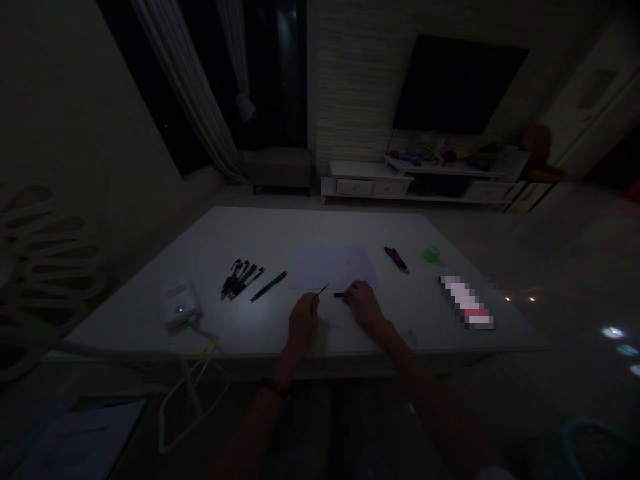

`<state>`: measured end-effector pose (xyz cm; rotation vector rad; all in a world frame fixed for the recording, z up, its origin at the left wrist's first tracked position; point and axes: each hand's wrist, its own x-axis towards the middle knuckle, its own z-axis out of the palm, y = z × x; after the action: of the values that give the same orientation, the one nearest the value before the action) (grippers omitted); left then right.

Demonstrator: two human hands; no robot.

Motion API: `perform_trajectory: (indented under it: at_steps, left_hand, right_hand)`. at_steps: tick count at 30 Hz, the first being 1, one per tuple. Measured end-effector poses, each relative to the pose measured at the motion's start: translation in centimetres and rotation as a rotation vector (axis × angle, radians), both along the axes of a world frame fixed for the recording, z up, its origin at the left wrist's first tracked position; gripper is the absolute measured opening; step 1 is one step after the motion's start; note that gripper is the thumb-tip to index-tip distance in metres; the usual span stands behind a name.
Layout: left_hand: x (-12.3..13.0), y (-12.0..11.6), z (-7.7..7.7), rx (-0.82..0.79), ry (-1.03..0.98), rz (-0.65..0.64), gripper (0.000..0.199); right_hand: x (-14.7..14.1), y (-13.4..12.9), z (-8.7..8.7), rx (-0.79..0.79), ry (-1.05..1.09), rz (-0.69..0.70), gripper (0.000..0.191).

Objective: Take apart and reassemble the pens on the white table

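Note:
Near the table's front edge, my left hand (303,321) pinches a slim dark pen piece (324,289), its thin end angled up to the right. My right hand (364,305) is closed on a short black pen piece (339,295) that sticks out leftward, low over the table. The two pieces are apart. Just beyond both hands lies a sheet of paper (317,267), with rows of writing on its right part. A single dark green pen (269,286) rests left of the sheet, beside a cluster of several pens (241,280).
More pens (397,259) lie right of the paper, near a green round item (431,254) and a pixelated phone-like object (466,302). A white box (180,305) with a cable stands at the left of the white table (320,223). The room is dim.

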<state>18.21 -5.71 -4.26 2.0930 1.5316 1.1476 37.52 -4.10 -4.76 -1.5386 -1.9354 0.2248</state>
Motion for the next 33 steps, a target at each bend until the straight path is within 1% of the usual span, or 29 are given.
perform_trajectory:
  at_steps: [2,5,8,10,12,15,19,25,29,33]
  left_hand:
    - [0.1,0.0,-0.1,0.033,0.077,-0.010,0.024]
    - [0.3,-0.1,-0.2,0.062,0.216,-0.037,0.025]
    - [0.5,-0.2,-0.1,0.056,0.333,-0.044,0.023]
    - [0.5,-0.3,0.0,0.047,0.374,-0.040,0.022]
    - [0.5,-0.3,0.1,0.044,0.392,-0.045,0.022]
    - [0.5,-0.3,0.1,0.055,0.415,-0.059,0.021]
    - [0.5,-0.3,0.1,0.065,0.428,-0.064,0.019]
    - [0.6,-0.3,0.3,0.069,0.454,-0.070,0.019]
    - [0.5,-0.4,0.2,0.059,0.489,-0.064,0.019]
    - [0.5,-0.4,0.0,0.067,0.495,-0.136,0.016]
  right_hand:
    - [0.1,-0.2,0.6,-0.022,0.114,0.005,0.011]
    - [0.3,-0.9,1.8,-0.089,0.358,0.045,0.016]
    - [0.2,-1.7,3.1,-0.084,0.456,0.101,0.017]
    - [0.0,-1.9,3.7,-0.062,0.461,0.125,0.017]
    - [-0.2,-1.9,3.9,-0.050,0.456,0.129,0.017]
    - [-0.4,-1.7,3.8,-0.036,0.456,0.112,0.017]
    - [-0.6,-1.6,3.6,-0.023,0.483,0.128,0.017]
    - [-0.8,-1.8,3.8,0.003,0.484,0.128,0.018]
    - [-0.9,-1.7,3.7,-0.011,0.473,0.163,0.018]
    - [-1.4,-1.7,3.1,-0.075,0.443,0.193,0.016]
